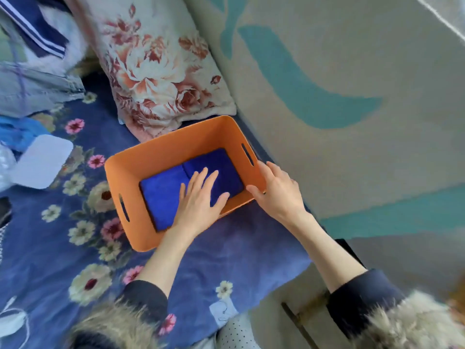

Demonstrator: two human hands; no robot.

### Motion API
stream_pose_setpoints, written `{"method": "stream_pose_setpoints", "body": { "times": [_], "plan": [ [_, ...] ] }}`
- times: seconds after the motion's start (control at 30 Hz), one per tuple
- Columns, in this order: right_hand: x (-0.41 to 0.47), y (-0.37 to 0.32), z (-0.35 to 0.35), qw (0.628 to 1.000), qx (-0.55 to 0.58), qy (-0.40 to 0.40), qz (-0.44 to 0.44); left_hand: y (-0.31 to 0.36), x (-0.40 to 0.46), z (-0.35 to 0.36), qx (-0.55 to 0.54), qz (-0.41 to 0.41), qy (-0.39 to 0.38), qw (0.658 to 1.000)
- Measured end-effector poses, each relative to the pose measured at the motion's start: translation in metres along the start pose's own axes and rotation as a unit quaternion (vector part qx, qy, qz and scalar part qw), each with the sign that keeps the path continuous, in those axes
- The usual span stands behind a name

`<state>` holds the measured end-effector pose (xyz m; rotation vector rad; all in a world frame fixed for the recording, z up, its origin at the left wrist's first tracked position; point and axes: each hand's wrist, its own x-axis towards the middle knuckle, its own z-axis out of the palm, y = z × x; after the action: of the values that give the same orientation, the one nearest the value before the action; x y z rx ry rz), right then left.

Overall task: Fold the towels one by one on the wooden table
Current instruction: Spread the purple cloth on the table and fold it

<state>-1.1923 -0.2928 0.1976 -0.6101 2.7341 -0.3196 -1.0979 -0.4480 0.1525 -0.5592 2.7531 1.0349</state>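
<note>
here the left hand (198,197) lay spread flat on the blue towels (171,195); the right hand (274,190) gripped the orange basket (161,154) rim. an unpinched towel could slip or unfold during lifting.

matt orange bin (161,157) holds plush blue cloth towels (163,195).

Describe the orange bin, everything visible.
The orange bin is rectangular, open-topped, smooth-walled, probably plastic, with a slot handle in each short end. It sits upright on a blue floral blanket. Folded blue towels lie inside. The left hand presses flat on them; the right hand holds the near rim.
</note>
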Motion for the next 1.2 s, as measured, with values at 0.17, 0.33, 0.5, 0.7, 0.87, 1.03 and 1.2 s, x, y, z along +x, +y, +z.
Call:
{"method": "stream_pose_setpoints", "body": {
  "times": [0.17, 0.33, 0.5, 0.7, 0.87, 1.03, 1.2],
  "plan": [
    [-0.092, 0.031, -0.024, 0.992, -0.015, 0.067, 0.108, 0.050, -0.030, -0.015, 0.044, 0.144, -0.029, 0.988],
    [-0.195, 0.051, -0.030, 0.963, 0.000, 0.127, 0.236, 0.100, -0.069, -0.008, 0.079, 0.286, -0.061, 0.953],
    [-0.303, 0.067, -0.030, 0.909, 0.034, 0.198, 0.365, 0.159, -0.124, 0.026, 0.101, 0.421, -0.127, 0.892],
    [-0.441, 0.077, -0.023, 0.820, 0.056, 0.264, 0.504, 0.228, -0.213, 0.075, 0.128, 0.565, -0.197, 0.791],
    [-0.555, 0.063, -0.006, 0.739, 0.063, 0.307, 0.596, 0.270, -0.309, 0.111, 0.124, 0.663, -0.237, 0.699],
    [-0.670, 0.017, 0.026, 0.653, 0.062, 0.338, 0.675, 0.278, -0.427, 0.136, 0.114, 0.732, -0.295, 0.603],
    [-0.775, -0.051, 0.069, 0.564, 0.067, 0.357, 0.742, 0.249, -0.550, 0.147, 0.102, 0.776, -0.346, 0.517]
  ]
}}
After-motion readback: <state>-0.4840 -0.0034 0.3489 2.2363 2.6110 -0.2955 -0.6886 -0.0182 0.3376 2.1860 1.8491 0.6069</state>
